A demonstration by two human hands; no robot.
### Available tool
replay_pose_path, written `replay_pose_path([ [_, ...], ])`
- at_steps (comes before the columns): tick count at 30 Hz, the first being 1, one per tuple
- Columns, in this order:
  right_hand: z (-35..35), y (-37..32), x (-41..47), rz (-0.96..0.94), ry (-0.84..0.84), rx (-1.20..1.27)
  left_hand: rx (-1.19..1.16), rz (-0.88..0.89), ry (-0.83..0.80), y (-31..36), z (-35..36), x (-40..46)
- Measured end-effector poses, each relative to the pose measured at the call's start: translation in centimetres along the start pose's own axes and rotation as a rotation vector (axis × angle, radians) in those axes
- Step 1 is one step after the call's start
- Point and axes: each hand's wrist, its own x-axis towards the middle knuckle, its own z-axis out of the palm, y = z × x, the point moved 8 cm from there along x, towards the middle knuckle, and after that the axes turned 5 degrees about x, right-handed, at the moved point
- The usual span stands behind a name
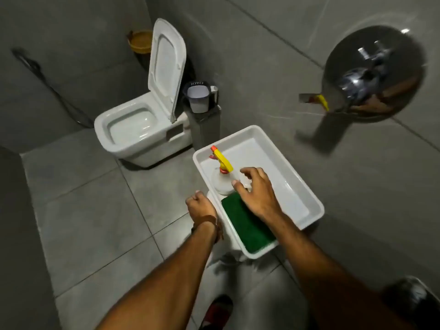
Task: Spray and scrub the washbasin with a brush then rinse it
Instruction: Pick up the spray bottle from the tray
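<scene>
A white rectangular washbasin (295, 194) stands in front of me. Inside it a clear spray bottle (220, 182) with a yellow and red trigger head stands near the left wall. A green scrub pad (245, 225) lies in the basin's near end. My right hand (257, 191) hovers over the basin, fingers spread, just right of the bottle and above the pad, holding nothing. My left hand (201, 208) is at the basin's outer left rim with its fingers curled closed; nothing shows in it.
A white toilet (140, 129) with its lid up stands to the left. A dark bin holding a white mug (198, 96) is beside it. A round mirror (373, 75) hangs on the grey tiled wall. A red slipper (217, 310) is on the floor.
</scene>
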Motion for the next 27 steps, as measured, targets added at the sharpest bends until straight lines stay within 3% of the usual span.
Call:
replay_pose_path([
  [3, 3.6, 0.6, 3.4, 0.115, -0.009, 0.206, -0.09, 0.028, 0.007, -1.5, 3.0, 0.9],
  [6, 6.3, 0.9, 6.0, 0.174, -0.029, 0.348, -0.103, 0.102, -0.112, -3.0, 6.3, 1.1],
  [9, 8.1, 1.2, 7.4, 0.107, -0.089, 0.388, -0.1, 0.179, -0.214, -3.9, 8.6, 1.6],
  [15, 8.3, 0.6, 9.0, 0.043, -0.047, 0.451, -0.073, 0.215, -0.192, -4.5, 9.1, 2.3],
  [21, 0.5, -2.3, 7.3, 0.04, 0.147, 0.606, -0.036, 0.245, -0.164, -3.5, 8.7, 2.3],
  [27, -12.1, -3.4, -1.6, 0.011, 0.347, 0.771, 0.094, 0.284, -0.114, -1.9, 6.9, 0.3],
])
